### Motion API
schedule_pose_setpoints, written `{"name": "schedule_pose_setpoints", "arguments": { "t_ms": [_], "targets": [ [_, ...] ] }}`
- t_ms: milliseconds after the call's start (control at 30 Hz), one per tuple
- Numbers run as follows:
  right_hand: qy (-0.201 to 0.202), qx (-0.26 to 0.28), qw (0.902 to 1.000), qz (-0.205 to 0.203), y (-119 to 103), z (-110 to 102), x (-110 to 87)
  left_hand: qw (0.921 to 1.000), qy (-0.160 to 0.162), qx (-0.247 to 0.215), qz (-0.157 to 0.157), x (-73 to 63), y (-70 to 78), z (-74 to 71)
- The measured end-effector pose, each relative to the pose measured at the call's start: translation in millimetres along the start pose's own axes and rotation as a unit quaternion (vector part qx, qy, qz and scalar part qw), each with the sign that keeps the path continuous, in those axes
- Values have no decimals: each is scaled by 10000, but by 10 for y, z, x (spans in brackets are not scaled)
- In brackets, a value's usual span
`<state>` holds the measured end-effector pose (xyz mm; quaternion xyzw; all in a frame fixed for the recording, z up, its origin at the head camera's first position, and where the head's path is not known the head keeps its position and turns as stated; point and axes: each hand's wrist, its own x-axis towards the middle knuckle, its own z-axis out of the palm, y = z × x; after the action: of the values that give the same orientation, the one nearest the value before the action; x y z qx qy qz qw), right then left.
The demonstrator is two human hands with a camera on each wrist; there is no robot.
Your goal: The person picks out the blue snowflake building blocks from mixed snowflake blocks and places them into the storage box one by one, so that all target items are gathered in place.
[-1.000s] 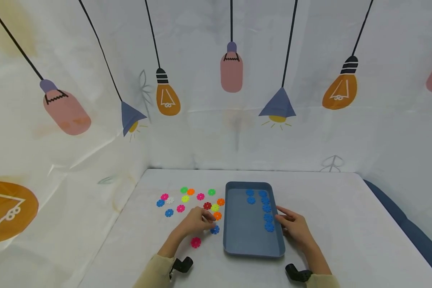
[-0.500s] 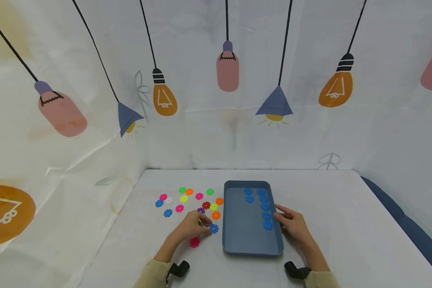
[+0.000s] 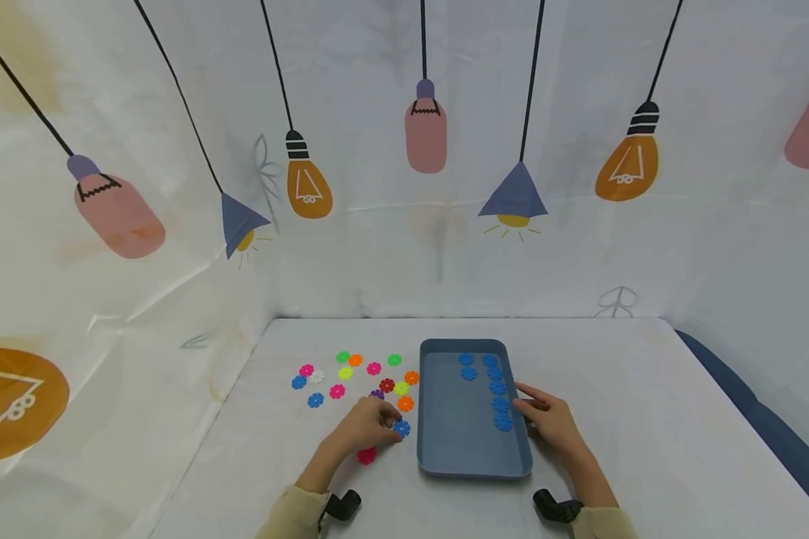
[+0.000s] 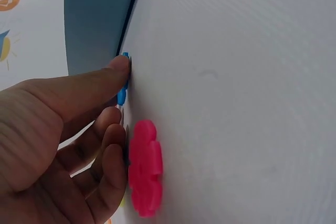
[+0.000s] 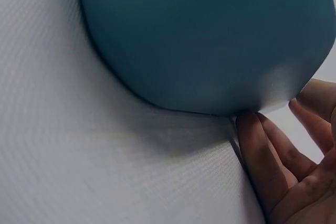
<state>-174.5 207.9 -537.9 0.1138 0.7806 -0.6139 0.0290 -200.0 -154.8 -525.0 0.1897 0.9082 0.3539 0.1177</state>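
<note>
My left hand [image 3: 369,424] pinches a blue flower-shaped plastic piece [image 3: 401,428] at its edge, just left of the tray. In the left wrist view the thumb lies against this blue piece [image 4: 122,96], and the fingers behind are partly hidden. Close to that hand, a pink flower piece [image 4: 145,169] stands out in the left wrist view. My right hand [image 3: 551,423] holds the right edge of the grey-blue rectangular tray [image 3: 455,449]. Seen from the right wrist, thumb and fingers meet the tray wall [image 5: 210,51]. Several blue flower pieces [image 3: 497,388] lie inside the tray along its right and upper parts.
Left of the tray, flower pieces in several colours are scattered on the white table [image 3: 647,419], among them a dark red piece [image 3: 386,385], an orange piece [image 3: 405,403] and a white piece [image 3: 317,376]. A lamp-printed sheet [image 3: 377,262] hangs behind the table.
The left fingers have closed in on the blue piece beside the tray, and a purple piece behind that hand has come into sight. The right hand stays at the tray edge.
</note>
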Motion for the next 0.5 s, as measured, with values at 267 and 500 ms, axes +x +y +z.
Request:
{"name": "schedule_pose_setpoints", "arguments": {
  "t_ms": [267,500],
  "targets": [
    [9,-45,10000,-49,1,7,11,9999,-104,-109,-31,27,56,-15],
    [-23,-17,10000,-77,-19,-1,-11,9992,-50,-362,156,34,54,13]
  ]
}}
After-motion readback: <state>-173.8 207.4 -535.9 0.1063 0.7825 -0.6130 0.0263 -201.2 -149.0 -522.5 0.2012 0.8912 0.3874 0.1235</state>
